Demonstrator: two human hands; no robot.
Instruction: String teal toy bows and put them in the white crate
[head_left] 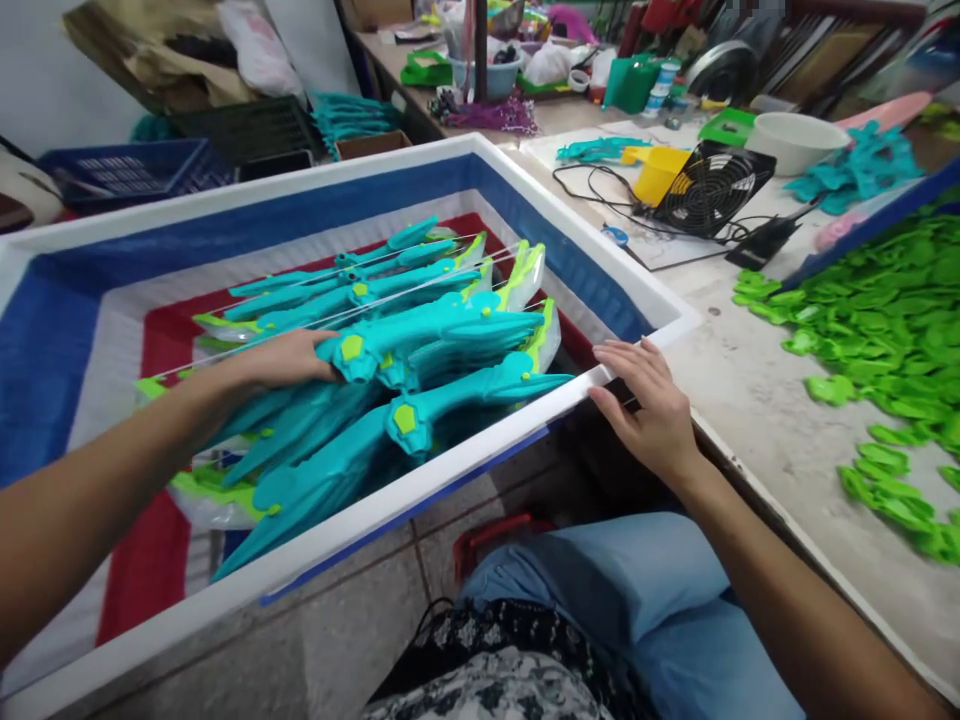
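Observation:
Teal bow-shaped plastic pieces (465, 325) with lime-green tips and pentagon badges lie stacked in rows inside a large white-rimmed tray (442, 440) lined in blue, white and red. Thin pale strings stretch across some of them. My left hand (289, 358) reaches over the tray and touches the middle stack, its fingertips hidden behind a teal piece near a green badge; whether they grip it is unclear. At the tray's right corner, my right hand (649, 400) rests on the white rim with fingers spread and nothing in them.
On the worktable (757, 400) at right lies a heap of green parts (885, 310). Behind it are a black fan (712, 190), a yellow cup (660, 173), a cable and a white bowl (795, 140). A blue crate (135, 172) stands beyond the tray at left.

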